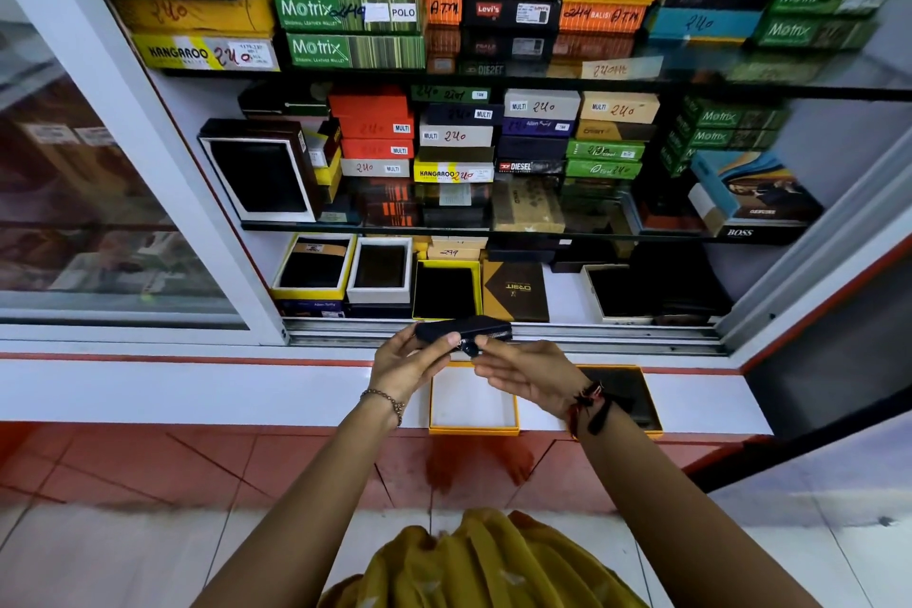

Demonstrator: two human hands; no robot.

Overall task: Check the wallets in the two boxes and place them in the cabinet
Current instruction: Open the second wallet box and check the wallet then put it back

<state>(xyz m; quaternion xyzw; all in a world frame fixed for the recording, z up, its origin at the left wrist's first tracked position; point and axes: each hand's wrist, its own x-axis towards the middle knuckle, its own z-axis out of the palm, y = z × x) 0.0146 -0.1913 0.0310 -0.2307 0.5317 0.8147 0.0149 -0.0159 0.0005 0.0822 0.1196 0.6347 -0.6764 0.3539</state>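
Note:
A dark zip wallet (469, 328) is held level in front of the cabinet's bottom rail. My left hand (409, 360) grips its left end from below. My right hand (523, 373) pinches the round zip pull at its near edge. Under my hands an orange-rimmed box (473, 427) with a white inside stands empty on the white ledge (197, 390). A second orange-rimmed box (636, 390) sits to its right behind my right wrist, with something dark inside it.
The open cabinet holds glass shelves (493, 228) stacked with wallet boxes. On the bottom shelf stand several open boxes, among them a yellow one (446, 291) with a black inside. A sliding glass door (98, 212) covers the left side. Red floor tiles lie below the ledge.

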